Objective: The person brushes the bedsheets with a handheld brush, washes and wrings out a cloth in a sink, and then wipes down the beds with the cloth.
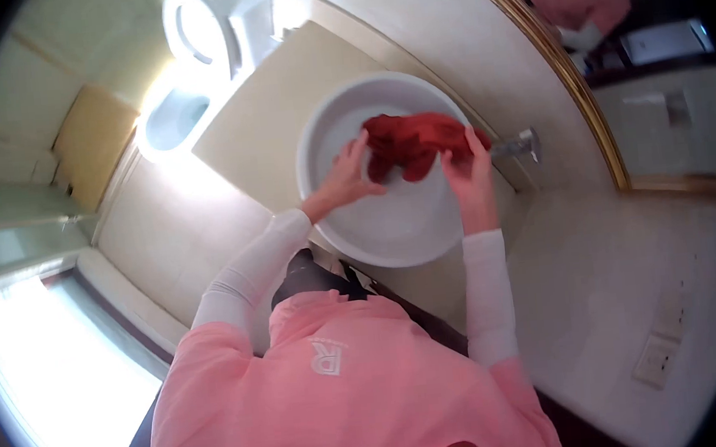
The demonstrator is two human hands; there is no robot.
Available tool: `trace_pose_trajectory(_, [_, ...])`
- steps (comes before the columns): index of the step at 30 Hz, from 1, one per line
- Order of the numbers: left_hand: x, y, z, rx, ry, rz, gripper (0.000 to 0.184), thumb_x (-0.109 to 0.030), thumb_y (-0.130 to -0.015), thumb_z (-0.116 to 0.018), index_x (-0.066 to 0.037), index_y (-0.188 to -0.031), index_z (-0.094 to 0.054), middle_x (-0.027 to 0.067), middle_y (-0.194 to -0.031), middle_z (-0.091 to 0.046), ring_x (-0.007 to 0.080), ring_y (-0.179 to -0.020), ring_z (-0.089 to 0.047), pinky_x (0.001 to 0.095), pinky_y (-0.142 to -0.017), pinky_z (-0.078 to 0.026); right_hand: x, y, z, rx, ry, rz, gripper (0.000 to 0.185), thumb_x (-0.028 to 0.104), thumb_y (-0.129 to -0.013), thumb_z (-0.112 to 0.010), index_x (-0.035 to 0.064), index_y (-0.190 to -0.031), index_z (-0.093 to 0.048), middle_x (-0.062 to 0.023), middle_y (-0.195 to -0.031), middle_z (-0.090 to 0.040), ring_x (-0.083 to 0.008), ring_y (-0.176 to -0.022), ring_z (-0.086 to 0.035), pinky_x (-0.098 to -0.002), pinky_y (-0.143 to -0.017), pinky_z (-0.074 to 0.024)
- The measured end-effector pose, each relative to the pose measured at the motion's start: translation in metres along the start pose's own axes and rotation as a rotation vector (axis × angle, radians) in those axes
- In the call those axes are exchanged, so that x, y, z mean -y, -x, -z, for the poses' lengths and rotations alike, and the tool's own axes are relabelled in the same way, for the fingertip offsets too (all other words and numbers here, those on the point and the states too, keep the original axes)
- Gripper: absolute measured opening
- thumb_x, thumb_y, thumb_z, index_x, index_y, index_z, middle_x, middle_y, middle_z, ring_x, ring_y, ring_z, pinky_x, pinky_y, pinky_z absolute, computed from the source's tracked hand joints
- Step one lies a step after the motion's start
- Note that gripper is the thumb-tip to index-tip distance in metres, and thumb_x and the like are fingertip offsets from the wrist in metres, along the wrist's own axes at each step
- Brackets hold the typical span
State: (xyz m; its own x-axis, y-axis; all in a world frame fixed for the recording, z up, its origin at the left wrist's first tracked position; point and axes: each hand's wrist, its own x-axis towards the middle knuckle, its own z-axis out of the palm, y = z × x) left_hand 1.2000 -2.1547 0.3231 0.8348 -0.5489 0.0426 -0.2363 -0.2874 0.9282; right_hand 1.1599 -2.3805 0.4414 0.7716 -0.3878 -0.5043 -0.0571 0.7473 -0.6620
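"Bathroom, by the look of it: a toilet at one end, a gold frame on the wall, and a round white basin on the counter. Where's the cloth?"

"Over the basin, near the tap. It's that red cloth, bunched and hanging in loose folds."

"And who has hold of it?"

"The right hand does – fingers closed on the end nearest the tap. The left hand is open, fingers and thumb apart, at the other end. Whether its fingertips touch the cloth, I can't tell."

"How far along would you say things are?"

"Partway, I'd judge. The cloth is already at the basin and gripped, but it's neither spread out nor let go – so the handling looks unfinished."

"Is it wet?"

"Can't tell. I see no clear stream from the tap, and whether the basin holds water is hard to make out"
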Motion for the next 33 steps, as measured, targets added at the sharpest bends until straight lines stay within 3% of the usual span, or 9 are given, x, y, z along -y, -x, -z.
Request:
trace_pose_trajectory(6, [-0.029,-0.058,-0.022,-0.076,-0.043,-0.287,0.144,-0.030,-0.040,-0.094,-0.007,-0.151,-0.005,0.0200,-0.150,-0.022,0.0441,-0.134,-0.025,0.0527,-0.110,-0.027,0.036,0.046,-0.055,0.281,0.073,0.029,0.016,0.022,-0.091,-0.066,0.0116,-0.102,-0.062,-0.0017,-0.106,-0.064,-0.0176,-0.097,-0.062,-0.0295,-0.066,-0.0540])
trace_pose_trajectory(10, [-0.039,-0.084,-0.042,-0.257,0.306,-0.386,0.118,-0.022,-0.061,-0.089,-0.005,-0.151,-0.013,0.0182,-0.141,-0.042,0.0308,-0.125,-0.046,0.0397,-0.105,-0.037,0.030,0.073,-0.058,0.341,-0.063,0.051,0.017,0.023,-0.093,-0.062,0.0130,-0.105,-0.060,-0.0026,-0.108,-0.063,-0.0206,-0.101,-0.060,-0.0336,-0.076,-0.0526])
trace_pose_trajectory(11, [-0.072,-0.072,-0.024,-0.172,0.375,-0.217,0.096,-0.015,-0.074,-0.081,-0.005,-0.149,-0.022,0.0145,-0.124,-0.057,0.0226,-0.111,-0.057,0.0323,-0.098,-0.043,0.027,0.078,-0.054,0.335,-0.108,0.072,0.018,0.024,-0.092,-0.063,0.0130,-0.106,-0.060,-0.0030,-0.108,-0.063,-0.0205,-0.101,-0.060,-0.0334,-0.075,-0.0528])
trace_pose_trajectory(14, [-0.040,-0.087,-0.018,0.023,0.558,-0.078,0.084,-0.009,-0.077,-0.077,-0.006,-0.146,-0.028,0.0111,-0.114,-0.062,0.0191,-0.103,-0.060,0.0310,-0.094,-0.046,0.029,0.077,-0.025,0.245,-0.244,0.108,0.020,0.025,-0.092,-0.063,0.0125,-0.107,-0.060,-0.0040,-0.109,-0.064,-0.0202,-0.098,-0.062,-0.0324,-0.071,-0.0532])
trace_pose_trajectory(18, [-0.059,-0.072,0.012,0.136,0.719,-0.020,0.074,-0.005,-0.082,-0.068,-0.004,-0.145,-0.030,0.0172,-0.129,-0.056,0.0241,-0.115,-0.057,0.0343,-0.099,-0.046,0.019,0.046,0.046,0.027,-0.236,0.088,0.025,0.027,-0.092,-0.062,0.0112,-0.111,-0.059,-0.0045,-0.108,-0.064,-0.0204,-0.087,-0.063,-0.0311,-0.062,-0.0524])
trace_pose_trajectory(21, [-0.074,-0.062,0.020,0.153,0.871,0.013,0.073,0.003,-0.080,-0.061,-0.005,-0.146,-0.030,0.0176,-0.126,-0.055,0.0251,-0.114,-0.057,0.0350,-0.098,-0.046,0.009,0.050,0.075,-0.178,0.330,-0.258,0.037,0.030,-0.088,-0.065,0.0069,-0.117,-0.058,-0.0101,-0.115,-0.061,-0.0214,-0.107,-0.058,-0.0350,-0.079,-0.0498])
trace_pose_trajectory(26, [-0.089,-0.054,0.034,0.109,0.894,-0.024,0.078,0.010,-0.075,-0.056,-0.007,-0.147,-0.029,0.0165,-0.120,-0.056,0.0246,-0.110,-0.058,0.0347,-0.094,-0.048,0.030,0.053,0.071,-0.577,1.274,1.346,0.049,0.028,-0.088,-0.063,-0.0003,-0.127,-0.053,-0.0177,-0.125,-0.056,-0.0312,-0.114,-0.054,-0.0429,-0.092,-0.0453])
trace_pose_trajectory(29, [-0.092,-0.055,0.045,0.090,0.872,-0.074,0.076,0.004,-0.075,-0.057,-0.005,-0.146,-0.030,0.0167,-0.122,-0.056,0.0254,-0.111,-0.058,0.0354,-0.096,-0.048,0.065,0.053,0.070,-0.516,1.724,1.446,0.051,0.028,-0.086,-0.065,0.0002,-0.127,-0.054,-0.0180,-0.132,-0.053,-0.0365,-0.117,-0.050,-0.0444,-0.099,-0.0400])
trace_pose_trajectory(33, [-0.110,-0.053,0.057,0.103,1.016,-0.059,0.071,-0.006,-0.079,-0.058,-0.003,-0.145,-0.032,0.0167,-0.124,-0.056,0.0270,-0.114,-0.057,0.0373,-0.099,-0.048,0.055,0.044,0.079,-0.396,1.653,1.272,0.048,0.026,-0.087,-0.063,0.0004,-0.127,-0.054,-0.0186,-0.135,-0.051,-0.0376,-0.120,-0.048,-0.0442,-0.101,-0.0385])
